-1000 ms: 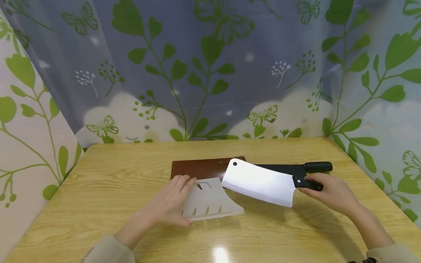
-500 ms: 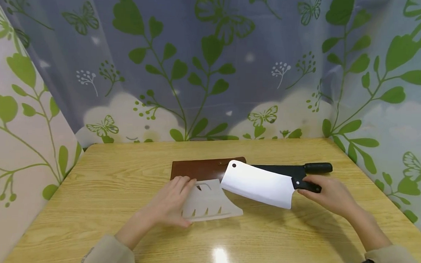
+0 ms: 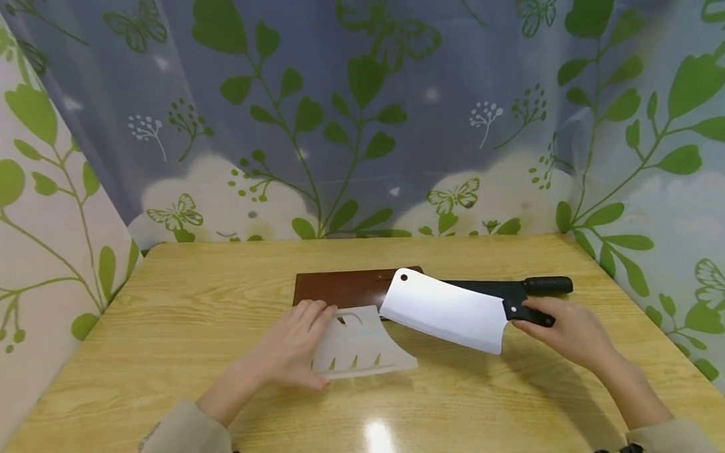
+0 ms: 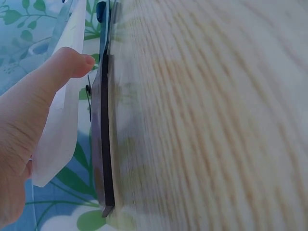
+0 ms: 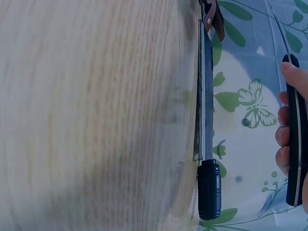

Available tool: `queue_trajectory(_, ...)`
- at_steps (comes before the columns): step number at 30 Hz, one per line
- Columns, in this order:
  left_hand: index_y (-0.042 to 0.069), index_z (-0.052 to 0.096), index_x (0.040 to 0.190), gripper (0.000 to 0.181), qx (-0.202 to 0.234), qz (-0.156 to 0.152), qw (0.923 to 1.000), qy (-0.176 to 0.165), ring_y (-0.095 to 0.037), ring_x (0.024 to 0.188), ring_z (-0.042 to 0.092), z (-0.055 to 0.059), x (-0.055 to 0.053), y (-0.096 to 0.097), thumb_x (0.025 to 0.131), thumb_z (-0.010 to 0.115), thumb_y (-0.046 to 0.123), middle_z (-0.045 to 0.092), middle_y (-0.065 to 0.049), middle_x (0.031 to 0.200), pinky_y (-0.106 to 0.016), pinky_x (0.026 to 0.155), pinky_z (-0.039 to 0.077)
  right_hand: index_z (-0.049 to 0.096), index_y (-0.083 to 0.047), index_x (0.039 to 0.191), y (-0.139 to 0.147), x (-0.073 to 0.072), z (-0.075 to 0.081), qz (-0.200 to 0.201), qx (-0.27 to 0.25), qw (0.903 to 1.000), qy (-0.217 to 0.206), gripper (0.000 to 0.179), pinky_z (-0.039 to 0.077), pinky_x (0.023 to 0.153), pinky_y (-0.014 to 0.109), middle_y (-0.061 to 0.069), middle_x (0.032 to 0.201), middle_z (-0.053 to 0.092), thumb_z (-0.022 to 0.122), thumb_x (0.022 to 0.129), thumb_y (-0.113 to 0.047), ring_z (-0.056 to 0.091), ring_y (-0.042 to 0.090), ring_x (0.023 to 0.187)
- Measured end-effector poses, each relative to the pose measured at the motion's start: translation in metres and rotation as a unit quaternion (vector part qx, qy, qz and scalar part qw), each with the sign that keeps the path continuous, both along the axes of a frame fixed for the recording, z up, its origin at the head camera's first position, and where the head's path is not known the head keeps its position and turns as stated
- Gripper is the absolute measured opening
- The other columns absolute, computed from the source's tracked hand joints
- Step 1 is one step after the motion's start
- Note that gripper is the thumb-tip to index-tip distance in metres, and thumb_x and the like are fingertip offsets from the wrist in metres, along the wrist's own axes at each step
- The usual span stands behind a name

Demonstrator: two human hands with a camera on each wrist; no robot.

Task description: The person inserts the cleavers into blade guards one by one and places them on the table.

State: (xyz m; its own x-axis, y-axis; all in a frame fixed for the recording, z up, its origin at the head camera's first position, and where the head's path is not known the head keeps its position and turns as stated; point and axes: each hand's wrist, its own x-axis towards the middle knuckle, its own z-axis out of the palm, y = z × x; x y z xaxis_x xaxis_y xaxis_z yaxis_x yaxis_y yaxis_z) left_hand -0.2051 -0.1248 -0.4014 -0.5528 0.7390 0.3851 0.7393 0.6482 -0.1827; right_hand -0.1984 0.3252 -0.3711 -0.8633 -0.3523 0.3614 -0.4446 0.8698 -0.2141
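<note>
My right hand (image 3: 575, 330) grips the black handle (image 3: 530, 315) of a cleaver, and its broad shiny blade (image 3: 443, 312) points left above the table. In the right wrist view my fingers curl round that handle. My left hand (image 3: 292, 344) holds a translucent white plastic blade guard (image 3: 364, 346) at its left end, thumb below and fingers on top. In the left wrist view the guard (image 4: 62, 130) is raised off the table. The cleaver's tip lies close to the guard's right upper corner; whether they touch I cannot tell.
Behind them a brown sheath (image 3: 336, 287) lies on the wooden table (image 3: 217, 281). A dark blade with a black ribbed handle (image 3: 548, 285) lies right of it, partly hidden by the cleaver. A patterned curtain (image 3: 365, 153) stands along the table's back and sides.
Both hands keep their hold on the cleaver and the blade guard, almost still. The whole head view shifts very slightly.
</note>
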Motion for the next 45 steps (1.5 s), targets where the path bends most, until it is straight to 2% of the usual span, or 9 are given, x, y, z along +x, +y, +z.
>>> queue_trajectory(9, -0.006, 0.042, 0.130, 0.107, -0.008, 0.007, 0.9999, -0.008, -0.032, 0.109, 0.047, 0.000, -0.001, 0.001, 0.052, 0.073, 0.061, 0.048, -0.020, 0.120, -0.040, 0.095, 0.043, 0.071, -0.005, 0.100, -0.001, -0.003, -0.003, 0.015, 0.005, 0.9995, 0.029, 0.030, 0.052, 0.064, 0.043, 0.009, 0.092, 0.070, 0.073, 0.079, -0.027, 0.066, 0.027, 0.078)
queue_trajectory(16, -0.006, 0.043, 0.130, 0.106, 0.003, 0.003, 1.0000, -0.003, -0.031, 0.106, 0.047, -0.001, -0.003, 0.001, 0.051, 0.073, 0.059, 0.049, -0.019, 0.118, -0.040, 0.093, 0.043, 0.071, -0.011, 0.093, -0.001, -0.004, -0.006, 0.042, 0.015, 0.9959, 0.079, 0.022, 0.051, 0.058, 0.035, 0.002, 0.085, 0.070, 0.077, 0.075, -0.021, 0.065, 0.019, 0.070)
queue_trajectory(24, -0.005, 0.033, 0.138, 0.116, -0.040, 0.050, 0.9980, -0.005, -0.036, 0.114, 0.042, 0.001, 0.004, 0.008, 0.049, 0.073, 0.056, 0.043, -0.022, 0.128, -0.050, 0.100, 0.035, 0.071, -0.004, 0.096, 0.000, -0.004, -0.008, 0.087, 0.002, 0.9823, 0.166, 0.031, 0.053, 0.058, 0.037, 0.008, 0.088, 0.070, 0.078, 0.071, -0.021, 0.067, 0.023, 0.072)
queue_trajectory(29, -0.004, 0.031, 0.140, 0.113, -0.053, 0.074, 0.9956, 0.024, -0.037, 0.115, 0.040, 0.003, 0.007, 0.013, 0.050, 0.071, 0.050, 0.041, -0.021, 0.130, -0.052, 0.100, 0.031, 0.072, -0.005, 0.096, 0.001, -0.003, -0.009, 0.086, -0.012, 0.9804, 0.177, 0.030, 0.052, 0.059, 0.038, 0.008, 0.088, 0.071, 0.078, 0.071, -0.021, 0.067, 0.024, 0.074)
queue_trajectory(32, -0.004, 0.033, 0.139, 0.110, -0.045, 0.077, 0.9945, 0.055, -0.036, 0.113, 0.042, 0.003, 0.007, 0.015, 0.051, 0.070, 0.053, 0.044, -0.021, 0.127, -0.052, 0.097, 0.033, 0.072, -0.004, 0.096, 0.002, -0.002, -0.010, 0.087, -0.020, 0.9788, 0.185, 0.031, 0.052, 0.059, 0.039, 0.009, 0.089, 0.071, 0.078, 0.071, -0.021, 0.067, 0.026, 0.075)
queue_trajectory(34, -0.005, 0.036, 0.137, 0.110, -0.035, 0.074, 0.9937, 0.077, -0.036, 0.110, 0.044, 0.002, 0.006, 0.015, 0.052, 0.069, 0.057, 0.046, -0.021, 0.124, -0.052, 0.094, 0.035, 0.072, -0.004, 0.095, 0.003, -0.002, -0.010, 0.095, -0.028, 0.9755, 0.197, 0.031, 0.052, 0.059, 0.038, 0.010, 0.088, 0.071, 0.076, 0.075, -0.027, 0.067, 0.025, 0.073)
queue_trajectory(39, -0.004, 0.039, 0.134, 0.110, -0.009, 0.057, 0.9914, 0.118, -0.035, 0.103, 0.047, -0.001, 0.006, 0.016, 0.051, 0.068, 0.062, 0.049, -0.020, 0.118, -0.049, 0.085, 0.041, 0.072, -0.004, 0.091, 0.006, -0.004, -0.011, 0.132, -0.044, 0.9577, 0.252, 0.049, 0.049, 0.053, 0.032, 0.009, 0.083, 0.070, 0.052, 0.091, -0.049, 0.065, 0.023, 0.065)
queue_trajectory(41, -0.005, 0.039, 0.134, 0.111, -0.001, 0.051, 0.9914, 0.121, -0.034, 0.103, 0.048, -0.002, 0.006, 0.016, 0.050, 0.070, 0.060, 0.050, -0.021, 0.117, -0.048, 0.085, 0.041, 0.072, -0.004, 0.090, 0.006, -0.005, -0.010, 0.139, -0.042, 0.9510, 0.273, 0.055, 0.047, 0.049, 0.030, 0.009, 0.080, 0.069, 0.045, 0.093, -0.052, 0.064, 0.022, 0.061)
queue_trajectory(45, -0.006, 0.038, 0.135, 0.111, 0.002, 0.046, 0.9932, 0.107, -0.035, 0.105, 0.048, -0.002, 0.006, 0.016, 0.049, 0.072, 0.055, 0.050, -0.021, 0.118, -0.049, 0.089, 0.041, 0.072, -0.004, 0.090, 0.007, -0.006, -0.009, 0.140, -0.031, 0.9457, 0.292, 0.055, 0.044, 0.042, 0.028, 0.011, 0.078, 0.069, 0.045, 0.093, -0.052, 0.062, 0.021, 0.056)
